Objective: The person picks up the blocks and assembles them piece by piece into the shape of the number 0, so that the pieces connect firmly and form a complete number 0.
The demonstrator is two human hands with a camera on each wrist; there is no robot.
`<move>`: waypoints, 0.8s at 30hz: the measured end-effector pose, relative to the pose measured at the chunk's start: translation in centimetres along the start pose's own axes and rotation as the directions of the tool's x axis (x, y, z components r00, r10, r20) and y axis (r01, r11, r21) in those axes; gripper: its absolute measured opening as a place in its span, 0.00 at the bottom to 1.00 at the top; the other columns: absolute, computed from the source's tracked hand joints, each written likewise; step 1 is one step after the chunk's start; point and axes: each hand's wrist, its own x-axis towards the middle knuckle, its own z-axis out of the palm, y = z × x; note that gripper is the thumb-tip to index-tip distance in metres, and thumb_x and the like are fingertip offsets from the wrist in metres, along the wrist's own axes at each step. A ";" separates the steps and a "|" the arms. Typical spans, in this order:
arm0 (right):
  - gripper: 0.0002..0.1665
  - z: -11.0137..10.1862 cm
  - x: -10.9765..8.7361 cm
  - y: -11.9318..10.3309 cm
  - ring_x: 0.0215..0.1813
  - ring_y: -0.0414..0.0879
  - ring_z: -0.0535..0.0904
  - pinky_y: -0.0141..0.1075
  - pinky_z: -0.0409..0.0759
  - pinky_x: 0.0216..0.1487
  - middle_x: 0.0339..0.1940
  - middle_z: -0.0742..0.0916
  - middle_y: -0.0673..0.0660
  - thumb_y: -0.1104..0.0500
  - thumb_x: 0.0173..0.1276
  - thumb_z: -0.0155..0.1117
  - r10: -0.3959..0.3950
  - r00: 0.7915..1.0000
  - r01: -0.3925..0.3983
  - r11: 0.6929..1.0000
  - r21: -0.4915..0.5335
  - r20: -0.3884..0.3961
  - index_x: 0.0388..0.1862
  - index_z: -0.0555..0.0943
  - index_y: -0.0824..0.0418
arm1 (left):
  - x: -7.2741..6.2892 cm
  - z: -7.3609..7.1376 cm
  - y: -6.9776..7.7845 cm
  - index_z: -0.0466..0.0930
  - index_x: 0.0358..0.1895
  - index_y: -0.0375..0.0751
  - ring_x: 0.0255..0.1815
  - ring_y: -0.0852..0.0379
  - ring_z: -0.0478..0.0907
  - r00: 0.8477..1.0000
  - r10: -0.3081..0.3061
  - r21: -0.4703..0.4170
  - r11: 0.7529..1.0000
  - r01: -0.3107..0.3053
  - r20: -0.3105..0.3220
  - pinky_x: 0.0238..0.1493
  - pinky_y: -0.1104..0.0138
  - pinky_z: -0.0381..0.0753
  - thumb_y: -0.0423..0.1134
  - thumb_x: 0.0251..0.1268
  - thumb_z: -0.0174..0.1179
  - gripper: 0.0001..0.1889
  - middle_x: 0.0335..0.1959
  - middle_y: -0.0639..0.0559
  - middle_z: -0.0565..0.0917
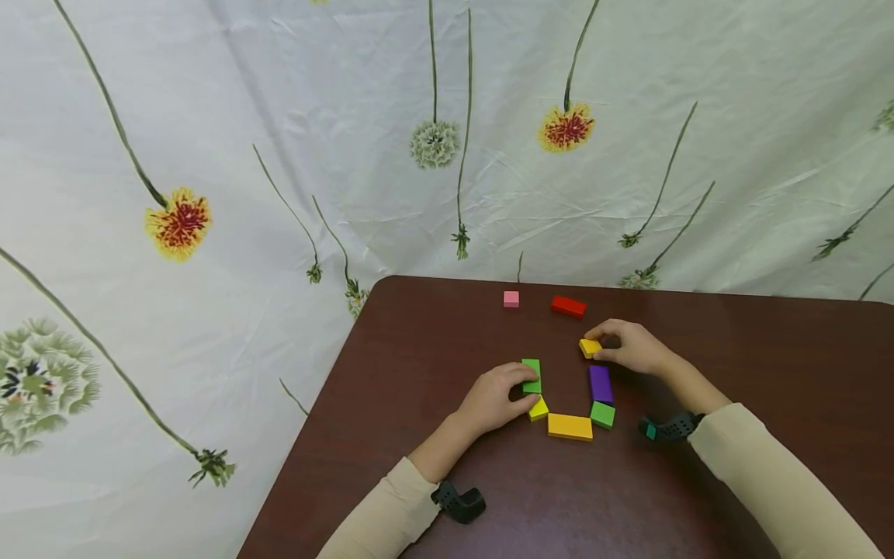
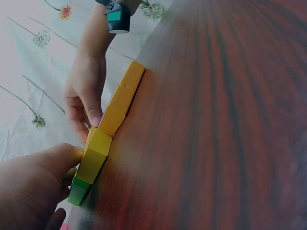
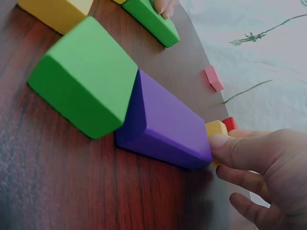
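My right hand pinches a small orange-yellow block between thumb and fingers, at the far end of a purple block. In the right wrist view the thumb overlaps where the two blocks meet. My left hand has bent fingers on a long green block, its thumb against a yellow block just nearer. An orange block lies crosswise at the near side. A shorter green block joins it to the purple one, so the blocks outline a U shape.
Farther back on the dark brown table lie a pink block and a red block. Behind the table's far edge hangs a pale cloth with printed flowers. Each wrist carries a dark strap with a camera.
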 end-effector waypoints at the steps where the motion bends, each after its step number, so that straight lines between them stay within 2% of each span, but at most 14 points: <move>1: 0.18 0.0 0.0 0.0 0.52 0.60 0.77 0.57 0.74 0.54 0.50 0.83 0.64 0.63 0.65 0.68 -0.002 1.000 0.002 1.000 -0.002 0.009 0.53 0.82 0.68 | 0.0 0.0 0.0 0.83 0.52 0.41 0.55 0.53 0.78 1.000 -0.001 0.000 1.000 0.001 0.000 0.57 0.65 0.75 0.41 0.65 0.65 0.15 0.52 0.50 0.82; 12: 0.17 -0.2 0.0 0.1 0.46 0.55 0.77 0.52 0.77 0.49 0.51 0.82 0.65 0.68 0.64 0.66 -0.033 0.996 0.034 0.999 -0.010 0.077 0.53 0.82 0.67 | -0.1 -0.2 0.2 0.83 0.53 0.40 0.55 0.54 0.78 1.000 0.003 -0.002 1.000 -0.003 0.001 0.57 0.65 0.75 0.41 0.65 0.64 0.15 0.52 0.50 0.82; 19: 0.17 -0.2 -0.2 0.3 0.53 0.61 0.76 0.57 0.74 0.53 0.53 0.81 0.66 0.70 0.65 0.60 -0.072 0.995 0.071 0.997 0.016 0.071 0.53 0.82 0.68 | 0.0 -0.1 0.1 0.83 0.53 0.40 0.55 0.53 0.78 1.000 0.003 -0.002 1.000 -0.003 0.000 0.58 0.65 0.75 0.41 0.65 0.65 0.15 0.52 0.50 0.82; 24: 0.18 -0.1 -0.2 0.4 0.55 0.63 0.75 0.59 0.73 0.55 0.53 0.81 0.67 0.71 0.65 0.57 -0.066 0.995 0.063 0.997 0.038 0.076 0.53 0.82 0.68 | 0.0 0.0 0.0 0.83 0.53 0.41 0.56 0.54 0.78 1.000 -0.002 0.000 1.000 0.002 -0.001 0.58 0.65 0.75 0.41 0.65 0.65 0.15 0.53 0.50 0.82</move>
